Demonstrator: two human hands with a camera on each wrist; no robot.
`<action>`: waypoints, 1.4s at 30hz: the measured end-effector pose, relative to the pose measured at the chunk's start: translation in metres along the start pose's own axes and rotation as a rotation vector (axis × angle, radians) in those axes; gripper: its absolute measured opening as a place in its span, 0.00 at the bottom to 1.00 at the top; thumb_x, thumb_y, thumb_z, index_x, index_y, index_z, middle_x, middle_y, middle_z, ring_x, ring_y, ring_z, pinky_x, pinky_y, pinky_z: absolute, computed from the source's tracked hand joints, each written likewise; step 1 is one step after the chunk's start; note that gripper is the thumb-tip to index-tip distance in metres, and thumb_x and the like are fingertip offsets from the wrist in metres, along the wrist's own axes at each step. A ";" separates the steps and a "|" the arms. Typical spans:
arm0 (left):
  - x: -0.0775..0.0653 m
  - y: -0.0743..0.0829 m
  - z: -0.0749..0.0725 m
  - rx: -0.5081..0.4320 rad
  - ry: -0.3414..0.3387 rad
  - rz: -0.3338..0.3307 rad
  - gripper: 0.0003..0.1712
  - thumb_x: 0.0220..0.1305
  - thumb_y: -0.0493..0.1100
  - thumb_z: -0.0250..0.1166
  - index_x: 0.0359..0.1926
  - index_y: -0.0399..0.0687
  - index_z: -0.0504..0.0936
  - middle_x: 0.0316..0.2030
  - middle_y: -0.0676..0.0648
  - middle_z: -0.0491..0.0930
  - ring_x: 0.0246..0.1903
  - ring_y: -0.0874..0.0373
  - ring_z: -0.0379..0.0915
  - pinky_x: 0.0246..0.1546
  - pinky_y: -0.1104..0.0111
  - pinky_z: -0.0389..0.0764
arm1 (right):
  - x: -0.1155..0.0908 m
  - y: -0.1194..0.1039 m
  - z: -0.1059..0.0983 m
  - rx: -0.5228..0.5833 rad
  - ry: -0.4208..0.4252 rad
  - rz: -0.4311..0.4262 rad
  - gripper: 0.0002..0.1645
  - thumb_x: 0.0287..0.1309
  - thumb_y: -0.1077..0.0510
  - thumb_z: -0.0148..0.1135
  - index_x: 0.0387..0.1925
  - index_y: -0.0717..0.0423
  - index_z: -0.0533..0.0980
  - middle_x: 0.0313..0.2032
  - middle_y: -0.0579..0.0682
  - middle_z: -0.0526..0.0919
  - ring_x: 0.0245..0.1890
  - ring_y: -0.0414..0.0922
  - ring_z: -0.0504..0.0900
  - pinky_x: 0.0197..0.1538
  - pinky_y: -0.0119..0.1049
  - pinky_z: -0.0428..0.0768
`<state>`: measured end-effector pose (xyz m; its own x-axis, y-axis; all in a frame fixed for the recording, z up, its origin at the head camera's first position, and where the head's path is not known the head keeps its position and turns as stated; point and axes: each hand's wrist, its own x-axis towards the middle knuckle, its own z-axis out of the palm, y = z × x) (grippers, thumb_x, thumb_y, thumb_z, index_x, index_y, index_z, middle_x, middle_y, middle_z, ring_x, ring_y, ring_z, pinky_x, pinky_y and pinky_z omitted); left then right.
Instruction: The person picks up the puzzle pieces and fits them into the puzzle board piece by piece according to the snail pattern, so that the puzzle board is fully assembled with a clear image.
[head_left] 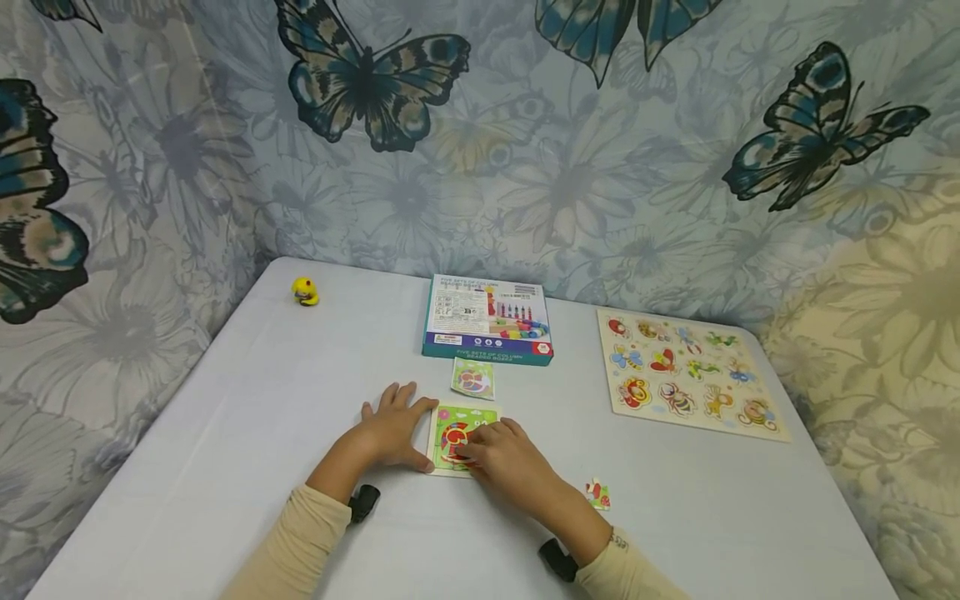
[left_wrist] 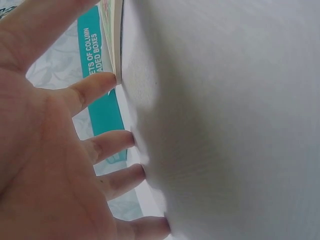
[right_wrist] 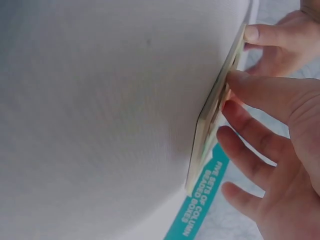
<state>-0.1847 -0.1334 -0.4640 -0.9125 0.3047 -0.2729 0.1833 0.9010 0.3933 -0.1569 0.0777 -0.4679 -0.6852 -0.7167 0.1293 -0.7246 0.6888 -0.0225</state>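
A small square wooden puzzle board (head_left: 444,414) with a green picture and a red figure lies flat on the table. My left hand (head_left: 390,429) is spread beside it, thumb and index finger touching its left edge. In the left wrist view the other fingertips (left_wrist: 135,172) rest on the white cloth. Over the right half of the board, my right hand (head_left: 513,467) pinches a small red puzzle piece (right_wrist: 233,98) between thumb and index finger, at the board's surface. Its remaining fingers are loosely bent, and the hand hides part of the picture.
Behind the board lie a small picture card (head_left: 472,379) and a flat teal-edged game box (head_left: 487,321). A large insect puzzle board (head_left: 690,375) is at the right. A loose puzzle piece (head_left: 597,494) lies near the right forearm; a yellow toy (head_left: 305,291) stands far left.
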 end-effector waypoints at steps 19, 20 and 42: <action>0.000 0.000 -0.001 -0.007 0.000 -0.001 0.52 0.34 0.60 0.74 0.63 0.60 0.62 0.68 0.40 0.46 0.67 0.38 0.35 0.55 0.33 0.45 | 0.000 -0.003 0.000 -0.066 0.021 0.016 0.13 0.50 0.51 0.65 0.40 0.42 0.81 0.37 0.42 0.79 0.42 0.42 0.74 0.57 0.47 0.67; 0.000 0.000 -0.001 -0.006 0.000 -0.001 0.52 0.34 0.60 0.74 0.63 0.60 0.62 0.68 0.40 0.46 0.67 0.38 0.35 0.55 0.33 0.45 | 0.000 -0.004 0.000 -0.066 0.025 0.015 0.13 0.50 0.51 0.65 0.40 0.42 0.81 0.37 0.42 0.79 0.42 0.42 0.74 0.57 0.46 0.67; -0.003 0.001 0.002 -0.016 0.017 0.012 0.51 0.34 0.59 0.75 0.63 0.59 0.63 0.68 0.39 0.48 0.66 0.37 0.36 0.54 0.32 0.45 | -0.013 -0.007 -0.005 -0.038 -0.053 0.019 0.17 0.52 0.48 0.62 0.46 0.43 0.78 0.42 0.42 0.78 0.47 0.43 0.73 0.56 0.48 0.68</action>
<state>-0.1812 -0.1328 -0.4648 -0.9165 0.3103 -0.2525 0.1888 0.8919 0.4109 -0.1427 0.0822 -0.4646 -0.7024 -0.7076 0.0766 -0.7089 0.7052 0.0136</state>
